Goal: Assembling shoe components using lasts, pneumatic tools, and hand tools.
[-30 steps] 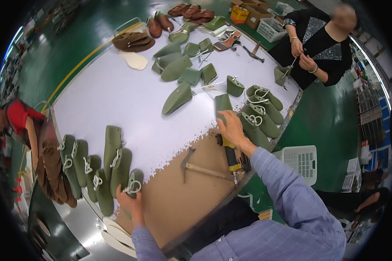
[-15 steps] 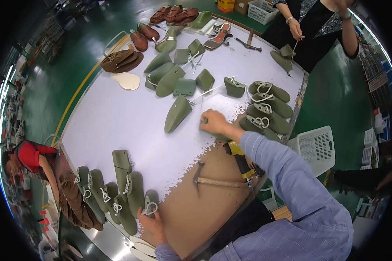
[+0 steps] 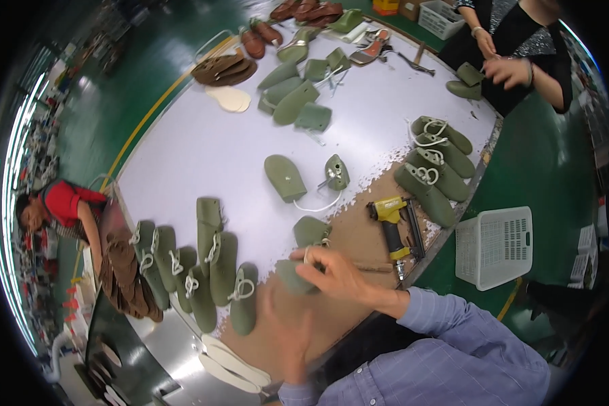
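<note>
My right hand [image 3: 335, 274] is closed at a green shoe last [image 3: 293, 279] over the bare brown patch of the table, a white cord loop by its fingers. The exact grip is partly hidden. A second green last piece [image 3: 311, 231] sits just beyond it. My left hand [image 3: 287, 335], smeared by motion, is over the brown patch nearer me, its fingers unclear. Left of it, a green last with a white cord [image 3: 243, 304] ends a row of several lasts [image 3: 203, 298]. Farther off, a last [image 3: 285, 177] and a smaller last piece [image 3: 336, 172] lie joined by a cord.
A yellow-and-black staple gun [image 3: 394, 227] and a hammer handle [image 3: 372, 266] lie right of my hand. More lasts [image 3: 446, 162] line the right edge. Brown shoe uppers [image 3: 125, 284] hang at left. One co-worker [image 3: 78, 216] is at left, another's hand [image 3: 507, 71] at far right.
My right hand has come from mid-table toward me, now at a last over the brown patch. My left hand has let go of the last at the row's end and moved right. The view has shifted.
</note>
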`<state>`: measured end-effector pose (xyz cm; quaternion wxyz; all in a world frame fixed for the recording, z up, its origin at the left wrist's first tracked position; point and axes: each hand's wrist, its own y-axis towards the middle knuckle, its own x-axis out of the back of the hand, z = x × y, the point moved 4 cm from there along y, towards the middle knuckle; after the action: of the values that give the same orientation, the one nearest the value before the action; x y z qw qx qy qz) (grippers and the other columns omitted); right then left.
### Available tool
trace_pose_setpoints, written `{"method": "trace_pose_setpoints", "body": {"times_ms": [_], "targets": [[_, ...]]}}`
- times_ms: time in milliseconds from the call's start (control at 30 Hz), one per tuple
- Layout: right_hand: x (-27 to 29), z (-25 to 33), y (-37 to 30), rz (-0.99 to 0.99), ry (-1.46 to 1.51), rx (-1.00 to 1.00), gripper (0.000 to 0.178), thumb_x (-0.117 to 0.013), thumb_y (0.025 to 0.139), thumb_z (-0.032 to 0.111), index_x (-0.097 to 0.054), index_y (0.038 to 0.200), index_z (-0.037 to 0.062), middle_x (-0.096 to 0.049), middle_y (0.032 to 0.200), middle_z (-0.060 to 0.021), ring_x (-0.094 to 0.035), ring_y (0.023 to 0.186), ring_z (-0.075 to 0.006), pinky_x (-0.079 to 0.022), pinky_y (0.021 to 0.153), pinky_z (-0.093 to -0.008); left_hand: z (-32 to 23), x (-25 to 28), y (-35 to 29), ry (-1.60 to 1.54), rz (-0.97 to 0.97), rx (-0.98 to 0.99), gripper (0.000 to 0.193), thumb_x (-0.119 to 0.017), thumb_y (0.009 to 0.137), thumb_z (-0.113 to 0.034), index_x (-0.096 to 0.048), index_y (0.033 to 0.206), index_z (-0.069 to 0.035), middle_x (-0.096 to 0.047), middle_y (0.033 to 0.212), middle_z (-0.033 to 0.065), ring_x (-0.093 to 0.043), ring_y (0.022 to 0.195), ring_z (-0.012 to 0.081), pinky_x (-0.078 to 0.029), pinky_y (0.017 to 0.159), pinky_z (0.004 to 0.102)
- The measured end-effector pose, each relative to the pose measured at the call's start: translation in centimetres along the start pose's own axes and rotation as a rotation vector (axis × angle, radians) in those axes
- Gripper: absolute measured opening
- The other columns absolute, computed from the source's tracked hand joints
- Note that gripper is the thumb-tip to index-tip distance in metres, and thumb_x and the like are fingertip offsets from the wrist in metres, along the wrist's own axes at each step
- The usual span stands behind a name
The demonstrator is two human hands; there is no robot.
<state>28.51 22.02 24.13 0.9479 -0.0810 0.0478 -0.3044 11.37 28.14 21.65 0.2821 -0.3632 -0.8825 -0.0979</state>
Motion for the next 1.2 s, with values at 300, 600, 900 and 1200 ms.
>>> {"method": "trace_pose_setpoints", "body": {"times_ms": [300,600,900,1200], "targets": [[-8.0,-3.1,-7.9,0.474,-0.064,0.081,0.015,-0.058,0.090,0.018,-0.060,0.088,0.0028,-0.058,0.097,-0.0133,-0.059,0.090,-0.0283,-0.046,0.076,-0.0347,5.6,2.7,-9.1,-0.380,0.173,0.167,0.095,-0.084,0.063,-0.019,-0.032,0.141,-0.003,-0.051,0.128,0.0146,-0.047,0.123,0.0231,-0.035,0.106,0.0375],[1.1,-15.3,-4.7,0.121,-1.191,0.486,0.024,-0.066,0.077,0.010,-0.064,0.101,0.0086,-0.058,0.110,-0.0116,-0.051,0.109,-0.0312,-0.039,0.091,-0.0468,16.1,6.1,-18.6,-0.634,-0.003,0.534,0.106,-0.086,0.058,-0.029,-0.029,0.144,-0.004,-0.054,0.126,0.0197,-0.059,0.107,0.0246,-0.049,0.092,0.0385],[-12.1,-18.9,-8.6,0.588,0.198,-0.925,0.063,-0.051,0.092,0.053,-0.048,0.132,0.0048,-0.059,0.117,-0.0151,-0.058,0.105,-0.0247,-0.050,0.085,-0.0387,5.8,5.2,-15.6,-1.583,0.393,0.209,0.112,-0.088,0.054,-0.036,-0.029,0.142,0.001,-0.052,0.126,0.0290,-0.062,0.101,0.0370,-0.051,0.085,0.0440],[-7.0,-16.6,-8.9,0.183,0.741,-0.730,0.050,-0.056,0.092,0.030,-0.036,0.135,0.0139,-0.058,0.115,-0.0167,-0.063,0.099,-0.0309,-0.054,0.084,-0.0458,5.6,5.2,-11.8,-1.688,0.513,0.419,0.105,-0.087,0.060,-0.028,-0.029,0.143,0.002,-0.048,0.135,0.0191,-0.057,0.114,0.0343,-0.047,0.094,0.0429]]}}
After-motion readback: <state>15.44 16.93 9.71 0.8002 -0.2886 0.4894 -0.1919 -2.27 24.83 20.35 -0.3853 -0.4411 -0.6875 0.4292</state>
